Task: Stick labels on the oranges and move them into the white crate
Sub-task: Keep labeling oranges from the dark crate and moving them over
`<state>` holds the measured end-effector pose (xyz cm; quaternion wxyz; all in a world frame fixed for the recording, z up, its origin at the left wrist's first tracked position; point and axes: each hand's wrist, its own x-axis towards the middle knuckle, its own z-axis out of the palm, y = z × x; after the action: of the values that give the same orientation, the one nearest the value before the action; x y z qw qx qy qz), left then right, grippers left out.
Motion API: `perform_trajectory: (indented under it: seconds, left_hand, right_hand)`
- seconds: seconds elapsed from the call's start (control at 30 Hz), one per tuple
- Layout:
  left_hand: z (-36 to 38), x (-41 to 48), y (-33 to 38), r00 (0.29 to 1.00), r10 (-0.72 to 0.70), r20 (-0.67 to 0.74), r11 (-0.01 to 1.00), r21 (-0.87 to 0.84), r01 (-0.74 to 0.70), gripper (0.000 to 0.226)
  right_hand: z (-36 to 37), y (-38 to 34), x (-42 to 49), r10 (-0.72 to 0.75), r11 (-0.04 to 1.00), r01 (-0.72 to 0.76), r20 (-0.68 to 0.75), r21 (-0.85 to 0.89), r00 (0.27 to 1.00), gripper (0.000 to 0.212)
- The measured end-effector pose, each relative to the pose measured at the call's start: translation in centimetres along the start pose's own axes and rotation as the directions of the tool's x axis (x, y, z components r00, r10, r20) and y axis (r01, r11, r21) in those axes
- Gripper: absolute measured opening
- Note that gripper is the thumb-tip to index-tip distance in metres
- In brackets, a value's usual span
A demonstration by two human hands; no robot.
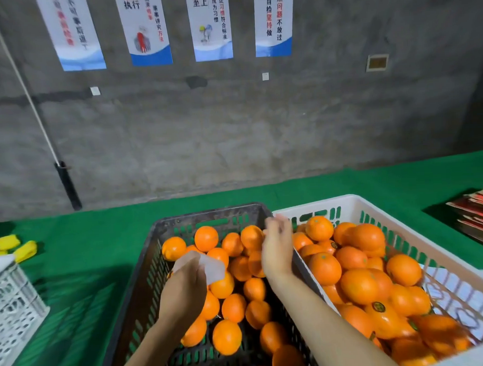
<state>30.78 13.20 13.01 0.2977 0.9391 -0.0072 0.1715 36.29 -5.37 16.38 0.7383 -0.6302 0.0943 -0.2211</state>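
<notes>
A black crate in the middle holds several unlabelled oranges. Right of it stands the white crate, piled with oranges, some bearing a dark round label. My left hand hovers over the black crate and grips a white label sheet. My right hand is raised over the divide between the two crates, blurred, fingers loosely bent; I cannot tell whether it pinches a label.
Both crates sit on a green-covered table. A white lattice basket stands at the left edge, with yellow pieces behind it. Red flat cartons are stacked at the right. A grey wall with posters rises behind.
</notes>
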Motion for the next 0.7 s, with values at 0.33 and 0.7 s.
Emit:
perform_trajectory:
  seconds: [0.33,0.7]
  left_hand:
    - [-1.6,0.2,0.8,0.975,0.192,-0.108,0.981,0.007,-0.193,0.036]
    - [-5.5,1.2,3.4,0.958,-0.148,-0.244,0.876,-0.482,0.013,0.053]
  right_hand:
    - [0.8,3.0,-2.3,0.077,0.689,0.566,0.822,-0.453,0.564,0.104]
    - [-1.0,-3.9,-3.4,-0.209,0.932,0.343,0.606,-0.114,0.768,0.013]
